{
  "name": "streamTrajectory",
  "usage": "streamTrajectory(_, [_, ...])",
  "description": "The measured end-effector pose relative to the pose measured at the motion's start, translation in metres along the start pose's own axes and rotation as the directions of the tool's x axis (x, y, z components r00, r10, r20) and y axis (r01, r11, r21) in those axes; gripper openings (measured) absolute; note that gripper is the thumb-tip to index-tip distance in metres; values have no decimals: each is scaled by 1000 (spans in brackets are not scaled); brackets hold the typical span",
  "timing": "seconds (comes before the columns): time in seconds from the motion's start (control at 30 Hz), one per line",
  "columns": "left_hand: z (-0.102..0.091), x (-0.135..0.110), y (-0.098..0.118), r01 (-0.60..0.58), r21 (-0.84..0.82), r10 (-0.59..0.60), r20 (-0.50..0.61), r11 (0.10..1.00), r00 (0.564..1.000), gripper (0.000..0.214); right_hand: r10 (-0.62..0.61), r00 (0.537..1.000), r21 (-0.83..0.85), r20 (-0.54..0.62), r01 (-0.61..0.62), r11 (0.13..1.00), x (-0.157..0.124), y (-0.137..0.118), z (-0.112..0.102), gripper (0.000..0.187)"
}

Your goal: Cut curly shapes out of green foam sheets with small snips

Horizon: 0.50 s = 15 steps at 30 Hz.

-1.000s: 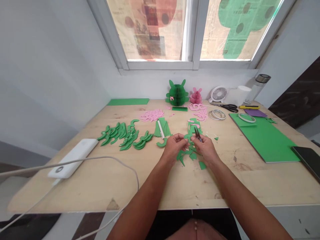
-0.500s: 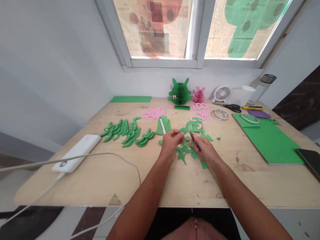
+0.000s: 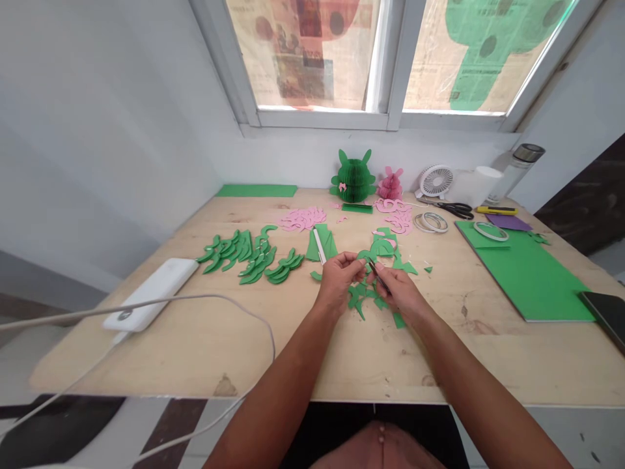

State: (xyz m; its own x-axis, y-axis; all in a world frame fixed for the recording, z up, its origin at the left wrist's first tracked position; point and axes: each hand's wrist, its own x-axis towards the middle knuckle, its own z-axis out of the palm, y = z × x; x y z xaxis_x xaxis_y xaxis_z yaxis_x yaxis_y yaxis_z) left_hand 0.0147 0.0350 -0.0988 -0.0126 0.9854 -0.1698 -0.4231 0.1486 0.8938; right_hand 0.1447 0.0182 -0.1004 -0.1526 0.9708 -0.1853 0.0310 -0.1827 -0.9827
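Note:
My left hand (image 3: pixel 336 281) pinches a curved green paper piece (image 3: pixel 364 256) above the middle of the wooden table (image 3: pixel 312 352). My right hand (image 3: pixel 398 290) is closed on small dark scissors (image 3: pixel 377 274), whose blades point at that piece. Under both hands lies a scatter of green paper offcuts (image 3: pixel 364 299). Several cut green curved shapes (image 3: pixel 249 257) lie in rows to the left. A folded green stack with a white strip (image 3: pixel 319 246) sits just behind my left hand.
Pink cut shapes (image 3: pixel 303 219) and paper honeycomb figures in green (image 3: pixel 353 177) and pink (image 3: pixel 390 185) stand at the back. Green sheets (image 3: pixel 525 273), tape rolls (image 3: pixel 430 223), large scissors (image 3: pixel 454 210), a fan (image 3: pixel 435 181), a bottle (image 3: pixel 515 170) right. A white power bank (image 3: pixel 146 303) with cable left.
My hands with the green piece and scissors have shifted slightly left and nearer together; the scissors now lie flatter against the piece. The view has tilted a little.

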Motion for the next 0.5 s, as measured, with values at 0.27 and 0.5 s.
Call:
streamTrajectory(0.27, [1,-1,1,-1,-18,1,19,1000,1000,25,-7,1000,15,-24,7,1000,0,2,1,52])
streamTrajectory(0.5, [0,-1,1,3,-19,-2,30,1000,1000,25,-1,999,12,-36,2,1000,0,2,1,52])
